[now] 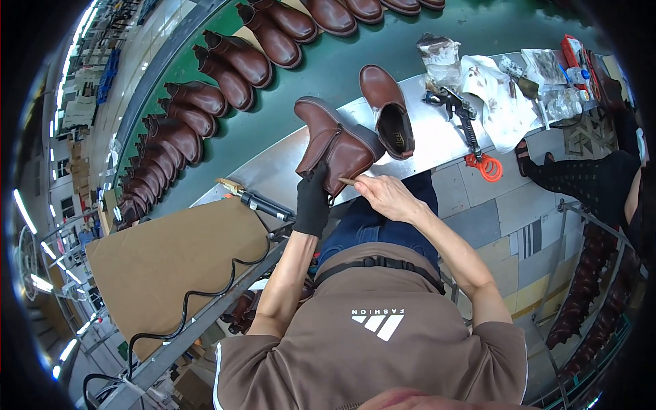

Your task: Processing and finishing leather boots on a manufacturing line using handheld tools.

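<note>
My left hand (313, 201), in a black glove, is closed round the shaft of a brown leather ankle boot (347, 156). The boot is tipped on its side, with its dark sole turned away from me and a zip along its side. In my bare right hand (391, 198) is a thin brown stick-like tool (347, 181), pinched between the fingers. Its tip meets the leather near the boot's top edge; its exact kind is too small to tell. The matching boot (377, 85) rests just to the right on the metal worktop (427, 154), its opening toward me.
Finished-looking boots (232, 58) line the green conveyor (301, 82) in a long curve. A spray gun (459, 113), orange loops (486, 167), stained cloth (495, 102) and brush (523, 85) lie right. Left are a corded black tool (266, 205) and cardboard (178, 266). Another person (588, 181) is at far right.
</note>
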Motion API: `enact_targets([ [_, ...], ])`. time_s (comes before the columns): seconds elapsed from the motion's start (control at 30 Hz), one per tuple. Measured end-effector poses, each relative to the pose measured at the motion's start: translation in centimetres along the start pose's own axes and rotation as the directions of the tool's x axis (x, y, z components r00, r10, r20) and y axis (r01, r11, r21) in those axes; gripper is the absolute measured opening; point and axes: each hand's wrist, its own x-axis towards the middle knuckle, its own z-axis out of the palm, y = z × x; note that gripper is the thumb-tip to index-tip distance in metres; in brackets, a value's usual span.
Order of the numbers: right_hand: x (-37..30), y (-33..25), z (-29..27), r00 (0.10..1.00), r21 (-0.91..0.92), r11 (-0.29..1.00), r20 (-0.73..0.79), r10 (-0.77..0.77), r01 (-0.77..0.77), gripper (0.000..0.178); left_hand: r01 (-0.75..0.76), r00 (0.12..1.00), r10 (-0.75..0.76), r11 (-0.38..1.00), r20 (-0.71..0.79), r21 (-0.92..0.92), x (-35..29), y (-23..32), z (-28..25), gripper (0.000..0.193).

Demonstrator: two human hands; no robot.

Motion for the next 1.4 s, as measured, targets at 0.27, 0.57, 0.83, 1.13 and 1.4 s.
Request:
enact_targets([
  [0.27, 0.7, -3.1, -0.1, 0.991, -0.145, 0.981, -0.017, 0.131, -0.132, 0.04, -0.129, 0.989, 0.141, 0.967, -0.04, 0.22, 0.1, -0.5, 0.3, 0.028],
  [0.57, 0.1, -0.7, -1.0, 0.985, 0.199, 0.965, 0.066, 0.161, -0.171, 0.038, -0.066, 0.99, 0.055, 0.995, -0.132, -0.079, 0.6, 0.2, 0.0, 0.026],
  [0.83, 0.7, -1.5, -1.0, 0.989, 0.114, 0.983, 0.039, 0.141, -0.144, 0.042, -0.241, 0.965, 0.259, 0.942, -0.049, 0.232, 0.7, 0.5, 0.0, 0.019],
  [1.13, 0.6, -2.5, -0.1, 0.988, -0.046, 0.987, 0.021, 0.152, -0.151, 0.042, 0.091, 0.983, -0.109, 0.989, -0.15, -0.119, 0.5, -0.1, 0.4, 0.027],
  [1.4, 0.8, -2.2, -0.9, 0.988, 0.205, 0.969, 0.094, 0.121, -0.138, 0.043, -0.004, 0.989, -0.014, 0.993, -0.145, -0.12, 0.5, -0.2, 0.6, 0.024],
])
